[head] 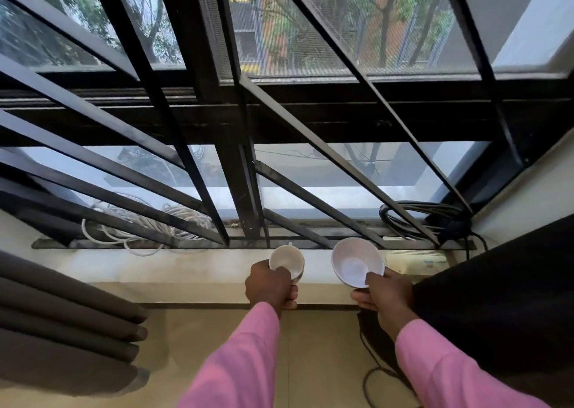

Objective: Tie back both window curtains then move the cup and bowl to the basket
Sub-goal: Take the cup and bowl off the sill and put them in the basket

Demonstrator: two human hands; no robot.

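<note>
My left hand (271,288) grips a white cup (287,260) at the window sill (186,266), fingers wrapped around its near side. My right hand (385,292) holds a white bowl (357,261), thumb over its near rim and fingers under it; the bowl tilts toward me and looks empty. A dark grey curtain (65,330) hangs gathered at the lower left. Another dark curtain (503,308) hangs at the right, partly behind my right arm. No basket is in view.
Black slanted window bars (236,159) stand right behind the sill. A coil of white cable (139,227) lies on the sill's left side, a coil of black cable (425,218) on its right. A black cord (369,376) trails down the wall below.
</note>
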